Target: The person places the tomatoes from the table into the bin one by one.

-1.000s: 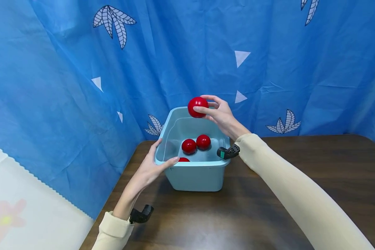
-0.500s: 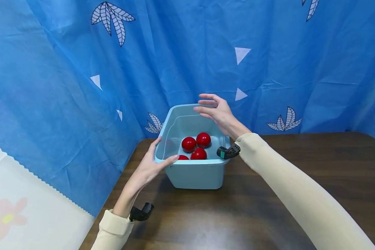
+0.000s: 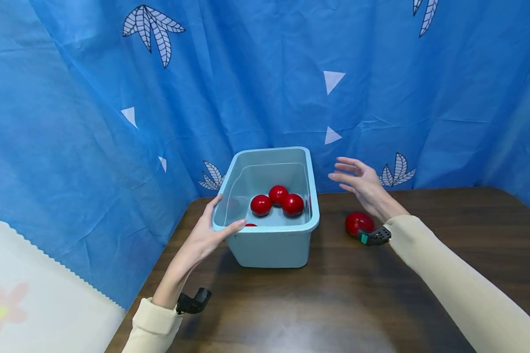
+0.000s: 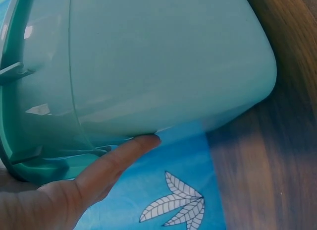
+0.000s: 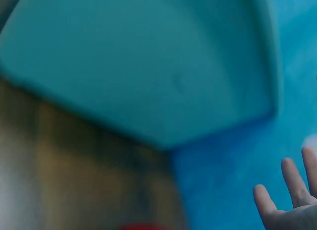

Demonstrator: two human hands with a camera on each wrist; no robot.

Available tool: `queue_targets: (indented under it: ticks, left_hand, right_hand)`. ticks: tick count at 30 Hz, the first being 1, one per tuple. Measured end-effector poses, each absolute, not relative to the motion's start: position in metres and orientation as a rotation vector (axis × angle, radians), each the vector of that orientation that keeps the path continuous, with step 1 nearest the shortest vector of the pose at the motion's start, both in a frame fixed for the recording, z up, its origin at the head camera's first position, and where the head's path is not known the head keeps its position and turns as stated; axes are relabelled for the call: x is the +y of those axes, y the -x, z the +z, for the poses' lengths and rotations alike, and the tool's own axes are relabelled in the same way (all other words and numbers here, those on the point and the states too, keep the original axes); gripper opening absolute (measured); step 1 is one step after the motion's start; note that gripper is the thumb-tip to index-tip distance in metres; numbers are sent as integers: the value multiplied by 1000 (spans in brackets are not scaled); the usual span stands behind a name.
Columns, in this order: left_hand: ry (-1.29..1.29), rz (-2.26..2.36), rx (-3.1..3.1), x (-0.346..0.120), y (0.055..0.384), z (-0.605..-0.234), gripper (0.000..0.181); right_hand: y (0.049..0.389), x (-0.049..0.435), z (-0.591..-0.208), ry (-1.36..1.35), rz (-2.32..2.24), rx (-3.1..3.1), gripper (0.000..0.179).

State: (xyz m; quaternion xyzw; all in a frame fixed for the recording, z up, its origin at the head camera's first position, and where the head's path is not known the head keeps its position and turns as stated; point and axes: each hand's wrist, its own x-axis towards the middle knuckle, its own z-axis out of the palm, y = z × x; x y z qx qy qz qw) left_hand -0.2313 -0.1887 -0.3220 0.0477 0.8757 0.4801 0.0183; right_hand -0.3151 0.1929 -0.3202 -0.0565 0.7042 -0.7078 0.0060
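Observation:
My left hand [image 3: 205, 233] holds the near left corner of a light blue plastic bin [image 3: 271, 245], thumb over the rim and fingers along the outside wall. In the left wrist view, one finger [image 4: 119, 163] lies against the bin's side [image 4: 168, 61]. Several shiny red balls sit inside; three show well, such as the right one [image 3: 293, 205], while another is mostly hidden behind the near rim. To the bin's right, my right hand [image 3: 362, 184] is in the air with spread fingers and nothing in them. Below its wrist, one more red ball [image 3: 357, 223] rests on the table.
The dark wooden table [image 3: 265, 304] reaches out to the right and front. A blue curtain [image 3: 256, 73] with leaf and triangle prints hangs right behind the bin. A white cloth with a flower print [image 3: 39, 294] is at the lower left.
The right hand let a red ball drop into the bin, then moved right and down, away from it. A ball on the table has come into view. The left hand stays on the bin.

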Motion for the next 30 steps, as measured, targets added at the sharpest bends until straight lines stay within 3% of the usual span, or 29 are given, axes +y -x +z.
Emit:
queue_targets:
  ticks: [12, 30]
  left_hand:
    - [-140, 1463, 2726, -188, 233, -321, 105]
    - [-137, 1456, 2724, -189, 234, -320, 104]
  right_hand:
    - [286, 250, -403, 111, -2020, 2362, 77]
    - [282, 250, -428, 96, -1848, 2526, 78]
